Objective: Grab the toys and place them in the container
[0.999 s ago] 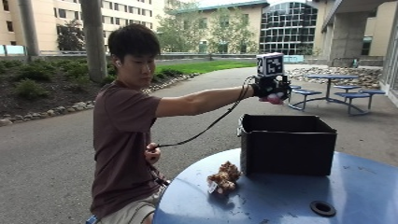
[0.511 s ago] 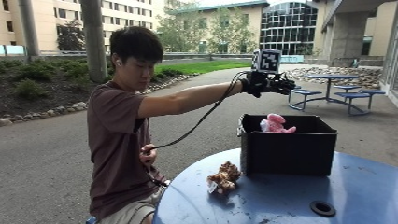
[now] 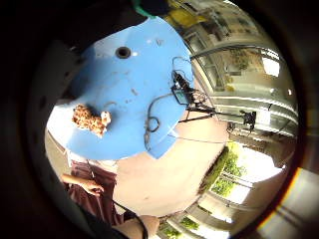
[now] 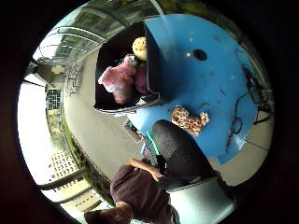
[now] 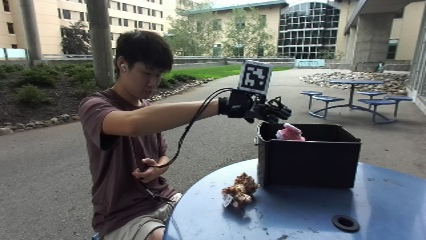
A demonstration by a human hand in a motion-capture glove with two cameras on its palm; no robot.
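My gloved right hand [image 5: 265, 109] hovers empty above the near left corner of the black container [image 5: 309, 159], fingers relaxed. A pink plush toy [image 5: 289, 132] pokes up inside the container. The thumb side palm view shows the pink toy [image 4: 117, 77] lying in there beside a yellow toy [image 4: 139, 46]. A spotted brown plush toy [image 5: 239, 190] lies on the blue round table [image 5: 299, 215], in front of the container's left end. The same spotted toy [image 3: 89, 119] [image 4: 189, 120] shows in both palm views.
The table has a round hole [image 5: 345, 222] near its front. Black cables and a small device [image 3: 183, 92] lie at the table's far edge. The person's bare left hand [image 5: 154, 170] holds the glove's cable at the waist.
One second ago the hand held the pink toy above the container. It let go, the toy now lies inside, and the hand has drawn back left and slightly down.
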